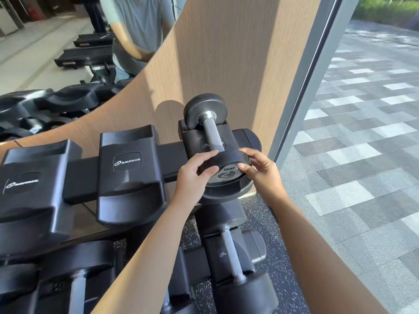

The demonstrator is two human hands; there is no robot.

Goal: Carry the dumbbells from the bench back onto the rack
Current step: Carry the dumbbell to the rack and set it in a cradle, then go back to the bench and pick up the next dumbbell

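A small black dumbbell (213, 137) with a knurled steel handle lies in the rightmost cradle of the black rack's top row (170, 155). Its near head, marked 2, faces me. My left hand (193, 177) grips the left side of that near head. My right hand (260, 172) holds its right side, fingers curled over the rim. The far head rests against the wooden wall panel. Two cradles (129, 173) to the left on the top row hold nothing. The bench is not in view.
The lower row holds larger dumbbells (231, 257) directly under my arms. A mirror (56, 53) at upper left reflects a person and black gym equipment. A glass wall with a grey frame (317, 75) runs along the right, paved ground outside. The floor is speckled black rubber.
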